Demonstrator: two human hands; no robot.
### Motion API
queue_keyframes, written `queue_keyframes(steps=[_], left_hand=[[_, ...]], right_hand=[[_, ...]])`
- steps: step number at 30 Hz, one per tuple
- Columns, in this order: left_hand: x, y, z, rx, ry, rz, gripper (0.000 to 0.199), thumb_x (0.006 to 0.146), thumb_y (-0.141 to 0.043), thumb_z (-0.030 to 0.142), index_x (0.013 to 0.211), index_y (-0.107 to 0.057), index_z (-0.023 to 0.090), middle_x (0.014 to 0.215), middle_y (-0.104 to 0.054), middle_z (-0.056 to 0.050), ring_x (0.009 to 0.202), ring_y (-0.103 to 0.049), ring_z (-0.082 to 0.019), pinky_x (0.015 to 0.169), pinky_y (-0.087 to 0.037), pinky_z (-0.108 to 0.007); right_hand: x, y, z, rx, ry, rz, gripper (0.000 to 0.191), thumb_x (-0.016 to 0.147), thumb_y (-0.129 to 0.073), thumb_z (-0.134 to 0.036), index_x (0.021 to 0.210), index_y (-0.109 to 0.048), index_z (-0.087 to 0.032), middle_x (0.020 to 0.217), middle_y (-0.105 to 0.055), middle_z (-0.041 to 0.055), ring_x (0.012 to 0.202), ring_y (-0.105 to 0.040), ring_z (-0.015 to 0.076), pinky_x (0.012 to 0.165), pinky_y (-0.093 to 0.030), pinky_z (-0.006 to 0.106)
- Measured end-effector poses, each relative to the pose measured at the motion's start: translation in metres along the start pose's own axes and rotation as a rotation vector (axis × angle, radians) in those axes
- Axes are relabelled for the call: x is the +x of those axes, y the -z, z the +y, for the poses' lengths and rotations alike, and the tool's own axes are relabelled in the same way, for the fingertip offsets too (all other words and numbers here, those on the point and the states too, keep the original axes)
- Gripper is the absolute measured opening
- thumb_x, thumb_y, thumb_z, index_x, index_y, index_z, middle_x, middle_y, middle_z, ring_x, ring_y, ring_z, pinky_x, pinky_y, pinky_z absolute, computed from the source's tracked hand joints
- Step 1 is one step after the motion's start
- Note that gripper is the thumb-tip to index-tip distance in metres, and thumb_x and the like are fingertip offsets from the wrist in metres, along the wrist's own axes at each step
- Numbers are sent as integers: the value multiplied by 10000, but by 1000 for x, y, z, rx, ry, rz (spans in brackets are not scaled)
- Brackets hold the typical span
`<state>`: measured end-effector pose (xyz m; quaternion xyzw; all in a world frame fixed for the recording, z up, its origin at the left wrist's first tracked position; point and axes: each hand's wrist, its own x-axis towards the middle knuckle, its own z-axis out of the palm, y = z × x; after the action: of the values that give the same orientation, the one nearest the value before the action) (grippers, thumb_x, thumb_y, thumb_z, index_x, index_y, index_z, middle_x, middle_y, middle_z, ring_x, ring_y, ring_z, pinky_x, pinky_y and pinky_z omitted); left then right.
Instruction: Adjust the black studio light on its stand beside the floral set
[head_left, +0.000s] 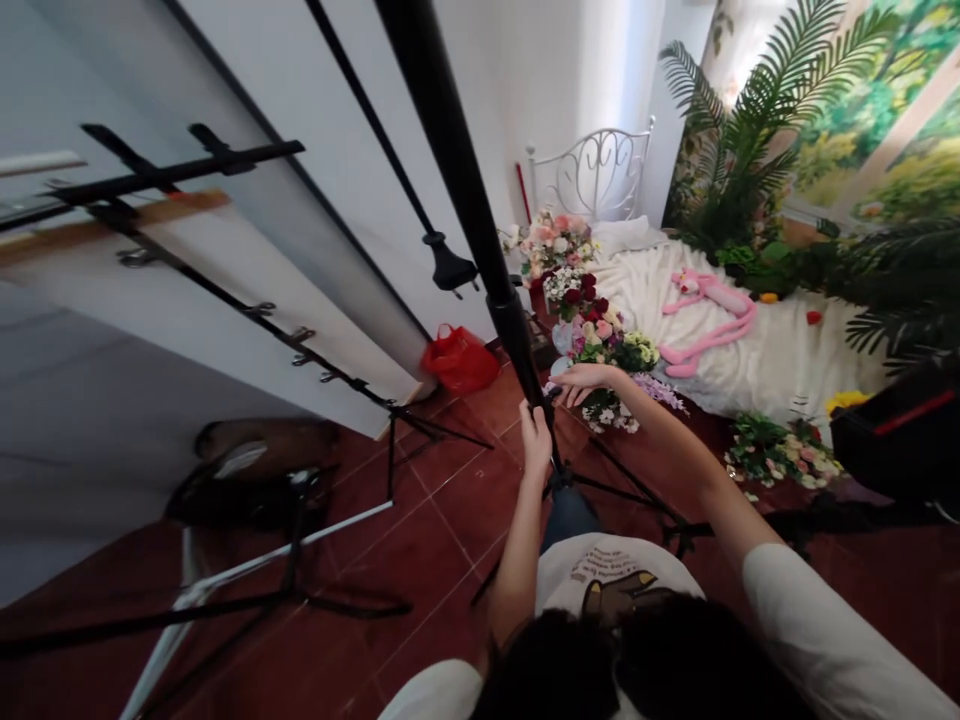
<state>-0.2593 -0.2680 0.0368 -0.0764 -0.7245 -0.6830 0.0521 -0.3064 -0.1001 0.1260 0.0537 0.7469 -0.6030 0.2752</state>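
Note:
A tall black light stand [504, 300] rises at a slant through the middle of the view, its tripod legs spread on the floor. My left hand [535, 436] is wrapped round the pole below a collar. On the pole's right side, my right hand [583, 382] is at a small dark knob [553, 393], its fingers bent and partly spread; whether they grip the knob is hard to tell. A black cable with a plug [450, 268] hangs beside the pole, further up.
A red bag [459, 360] sits by the wall. Flower bunches [592, 330] line a bed [802, 350] bearing a pink plush toy [712, 300]. Left are a backdrop stand [225, 290] and white-legged stand [300, 545]; at right, a black softbox-like object [900, 430].

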Motion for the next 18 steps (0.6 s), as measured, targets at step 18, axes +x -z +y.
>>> queue_keyframes(steps=[18], left_hand=[[6,-10,-19,-32,-44,120,515,881,-356,632,1119,-522,206,1085,-612,-93,1057,-570,-206,954,-442,-328]], right_hand=[[25,-1,7,-201,509,-57,303,479,-824,-187,640,-569,-154,739,-714,20,727,-693,175,669,-552,265]])
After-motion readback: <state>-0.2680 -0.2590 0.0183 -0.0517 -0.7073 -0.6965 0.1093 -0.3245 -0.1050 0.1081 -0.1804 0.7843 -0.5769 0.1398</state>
